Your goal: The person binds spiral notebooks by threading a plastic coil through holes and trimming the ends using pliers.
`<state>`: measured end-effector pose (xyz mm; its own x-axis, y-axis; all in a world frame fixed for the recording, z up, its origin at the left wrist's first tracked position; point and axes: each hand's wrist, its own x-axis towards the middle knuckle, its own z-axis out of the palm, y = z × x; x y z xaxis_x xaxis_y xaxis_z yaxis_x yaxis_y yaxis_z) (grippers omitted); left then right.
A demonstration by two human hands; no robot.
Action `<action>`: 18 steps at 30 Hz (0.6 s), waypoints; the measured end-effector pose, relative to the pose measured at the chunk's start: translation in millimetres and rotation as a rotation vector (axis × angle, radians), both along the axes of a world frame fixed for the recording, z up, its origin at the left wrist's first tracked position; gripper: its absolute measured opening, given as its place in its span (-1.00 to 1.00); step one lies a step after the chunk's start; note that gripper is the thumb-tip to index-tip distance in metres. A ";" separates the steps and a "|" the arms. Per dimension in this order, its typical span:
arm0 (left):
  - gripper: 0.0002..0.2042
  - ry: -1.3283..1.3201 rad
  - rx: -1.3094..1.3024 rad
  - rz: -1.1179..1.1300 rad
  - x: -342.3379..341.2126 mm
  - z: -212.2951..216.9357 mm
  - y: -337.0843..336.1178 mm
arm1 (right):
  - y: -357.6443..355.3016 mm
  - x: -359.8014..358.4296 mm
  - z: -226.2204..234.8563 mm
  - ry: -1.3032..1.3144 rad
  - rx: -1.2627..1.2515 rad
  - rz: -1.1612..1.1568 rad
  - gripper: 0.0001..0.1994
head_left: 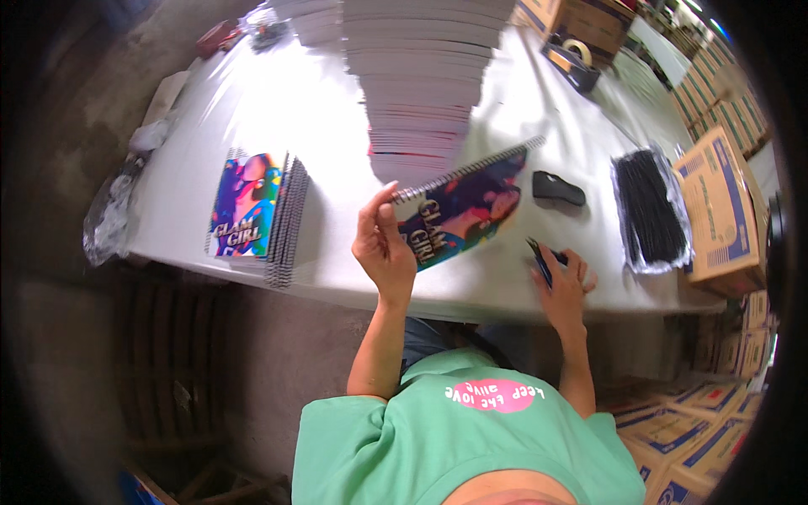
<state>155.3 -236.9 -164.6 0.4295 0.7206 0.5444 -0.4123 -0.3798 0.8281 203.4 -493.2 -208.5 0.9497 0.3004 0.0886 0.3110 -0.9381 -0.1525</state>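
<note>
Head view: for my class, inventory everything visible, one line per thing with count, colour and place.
held notebook: one, multicoloured, centre
notebook pile: one, multicoloured top cover, table's left
tall stack: one, greyish white, far centre
black object: one, black, right of held notebook
dark tool: one, black, table's near right
tape dispenser: one, black, table's far right
bag of strips: one, clear, black contents, table's right
cardboard boxes: many, brown, right side
red item: one, red, far left
clear plastic: one bunch, transparent, left table edge
table: one, white, middle
shirt: one, green with pink patch, bottom
left grip: one, bare, holding held notebook
right grip: one, bare, holding dark tool
</note>
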 end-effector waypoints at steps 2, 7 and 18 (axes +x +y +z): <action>-0.77 -0.025 0.025 -0.089 -10.2 -3.9 10.9 | -6.6 5.0 -12.1 -0.030 -0.034 -0.016 -0.47; -0.75 -0.167 -0.058 -0.123 -34.0 14.6 16.8 | 50.0 12.1 11.7 0.059 0.792 0.272 -0.42; -0.86 -0.528 -0.372 0.093 -129.6 50.7 105.3 | 228.4 19.6 68.6 0.677 1.619 0.697 -0.77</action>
<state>25.7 -131.6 -113.9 0.0991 0.9230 0.3719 -0.7791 -0.1605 0.6060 223.0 -264.8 -139.9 0.7025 0.6160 0.3563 0.0384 0.4672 -0.8833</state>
